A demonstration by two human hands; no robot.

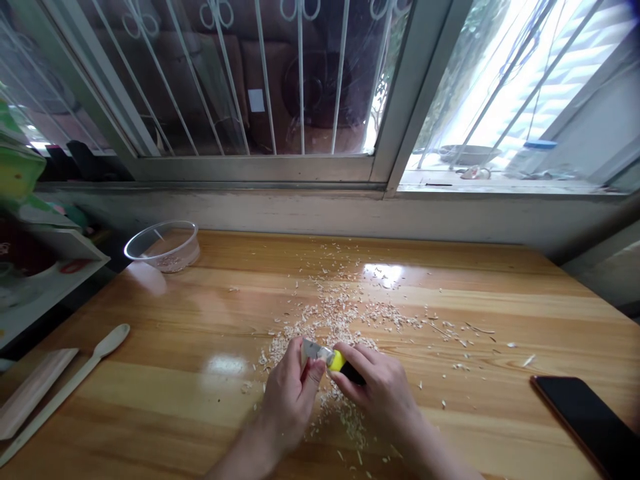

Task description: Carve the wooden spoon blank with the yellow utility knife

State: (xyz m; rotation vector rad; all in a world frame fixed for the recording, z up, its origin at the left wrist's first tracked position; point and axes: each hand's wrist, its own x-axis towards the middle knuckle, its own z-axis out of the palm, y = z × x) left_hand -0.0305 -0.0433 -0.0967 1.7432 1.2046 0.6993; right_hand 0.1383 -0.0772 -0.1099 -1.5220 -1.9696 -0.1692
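Observation:
A knife with a black and yellow handle and a broad silvery blade is held between my two hands, above the wooden table. My right hand is closed around the handle. At the other end, my left hand pinches the silvery blade part between thumb and fingers; the fingertips hide some of it. Pale wood shavings lie scattered under and beyond my hands. Off to the left rests a long-handled wooden spoon, apart from both hands, beside a flat piece of wood.
A clear plastic bowl with some shavings inside stands at the table's back left corner. At the right edge lies a dark phone. Behind the wooden table are a low wall and a barred window. A shelf adjoins the left side.

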